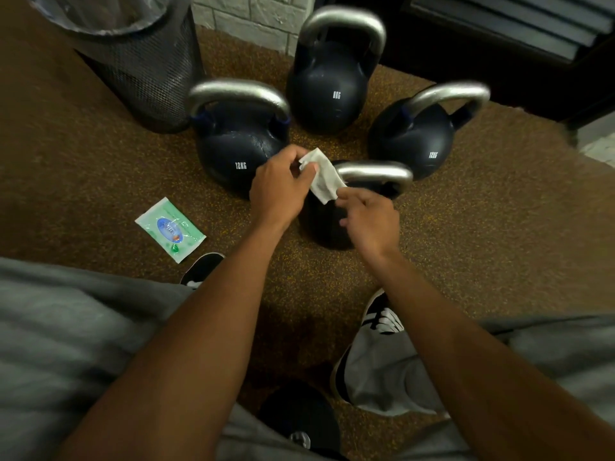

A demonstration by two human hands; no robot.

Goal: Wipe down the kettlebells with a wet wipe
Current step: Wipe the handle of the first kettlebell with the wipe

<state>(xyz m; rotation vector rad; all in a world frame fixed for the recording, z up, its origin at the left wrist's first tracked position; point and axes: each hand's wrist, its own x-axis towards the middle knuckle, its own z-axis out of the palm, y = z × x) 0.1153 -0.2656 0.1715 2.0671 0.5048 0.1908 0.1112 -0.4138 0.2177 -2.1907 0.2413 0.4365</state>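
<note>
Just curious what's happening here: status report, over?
Holding: left hand and right hand pinch wet wipe. Wipe over nearest kettlebell, by its handle. Nothing in the way.

On the floor (466,244) before you: the nearest kettlebell (324,227) under the wet wipe (322,178), the left kettlebell (233,151) and right kettlebell (416,144) beyond it, the far kettlebell (327,84) behind all 3. Bin (143,61) far left; wipe packet (170,229) near left.

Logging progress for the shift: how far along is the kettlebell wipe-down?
Done: one wipe is out of the packet on the floor. In hand: the left hand and right hand pinch it by the nearest kettlebell. Left: the left 12KG kettlebell shows streaks, perhaps damp; the rear kettlebell and right kettlebell give no sign.
</note>
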